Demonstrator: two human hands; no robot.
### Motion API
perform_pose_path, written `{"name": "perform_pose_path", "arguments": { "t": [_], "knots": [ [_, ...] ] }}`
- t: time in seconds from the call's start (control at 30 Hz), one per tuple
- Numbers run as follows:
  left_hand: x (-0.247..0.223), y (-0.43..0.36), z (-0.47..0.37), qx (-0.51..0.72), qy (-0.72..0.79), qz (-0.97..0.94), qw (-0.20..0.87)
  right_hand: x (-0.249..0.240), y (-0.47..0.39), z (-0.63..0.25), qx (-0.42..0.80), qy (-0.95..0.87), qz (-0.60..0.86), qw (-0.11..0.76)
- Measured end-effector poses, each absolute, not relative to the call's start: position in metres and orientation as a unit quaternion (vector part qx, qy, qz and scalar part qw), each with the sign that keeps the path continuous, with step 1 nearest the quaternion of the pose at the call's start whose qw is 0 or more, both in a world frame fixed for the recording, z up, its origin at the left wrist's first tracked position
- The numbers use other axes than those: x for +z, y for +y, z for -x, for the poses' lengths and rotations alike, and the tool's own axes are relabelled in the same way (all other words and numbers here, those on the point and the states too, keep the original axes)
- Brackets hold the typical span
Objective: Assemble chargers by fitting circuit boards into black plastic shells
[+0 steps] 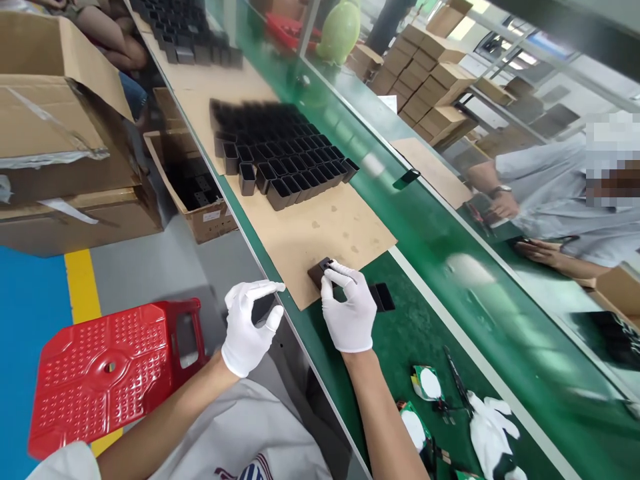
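Red stool (113,370) below; black housings (280,157) ahead.

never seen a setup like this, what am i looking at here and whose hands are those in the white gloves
This is one picture from a camera worn on a person's head, looking down at their own two gloved hands. There is no machine arm here.

The right hand pinches a small dark box-shaped part that rests on a brown cardboard sheet on a green workbench. The left hand hovers off the bench edge, fingers curled; whether it holds anything is unclear.

Further along stand rows of open black casings. A flat dark piece lies beside the right hand, and a spare white glove lies near the bottom. A red plastic stool and cardboard boxes sit on the left. Across the bench, another person's arm is at work.
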State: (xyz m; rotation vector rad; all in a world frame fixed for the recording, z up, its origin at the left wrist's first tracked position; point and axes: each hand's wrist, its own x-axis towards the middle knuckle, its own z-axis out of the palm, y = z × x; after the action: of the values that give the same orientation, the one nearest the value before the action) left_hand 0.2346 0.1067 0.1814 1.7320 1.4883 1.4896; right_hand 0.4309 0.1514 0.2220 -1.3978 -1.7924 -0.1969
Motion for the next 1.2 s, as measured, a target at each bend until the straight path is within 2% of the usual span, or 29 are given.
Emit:
{"name": "perform_pose_path", "arguments": {
  "t": [0.33,0.63,0.73,0.87,1.07,1.2],
  "knots": [
    [0.184,0.109,-0.238,0.527,0.529,-0.634,0.203,0.232,0.160,-0.451,-0.020,-0.736,0.529,0.421],
    [0.185,0.115,-0.251,0.520,0.524,-0.655,0.160,0.218,0.154,-0.456,0.002,-0.760,0.487,0.430],
    [0.191,0.130,-0.258,0.471,0.525,-0.695,0.143,0.214,0.155,-0.459,-0.001,-0.767,0.475,0.430],
    [0.196,0.157,-0.268,0.423,0.494,-0.739,0.175,0.215,0.158,-0.462,-0.015,-0.781,0.470,0.410],
    [0.184,0.174,-0.273,0.462,0.500,-0.710,0.180,0.226,0.157,-0.457,-0.067,-0.766,0.484,0.418],
    [0.178,0.173,-0.273,0.469,0.498,-0.707,0.179,0.212,0.154,-0.449,-0.087,-0.739,0.517,0.423]
  ]
}}
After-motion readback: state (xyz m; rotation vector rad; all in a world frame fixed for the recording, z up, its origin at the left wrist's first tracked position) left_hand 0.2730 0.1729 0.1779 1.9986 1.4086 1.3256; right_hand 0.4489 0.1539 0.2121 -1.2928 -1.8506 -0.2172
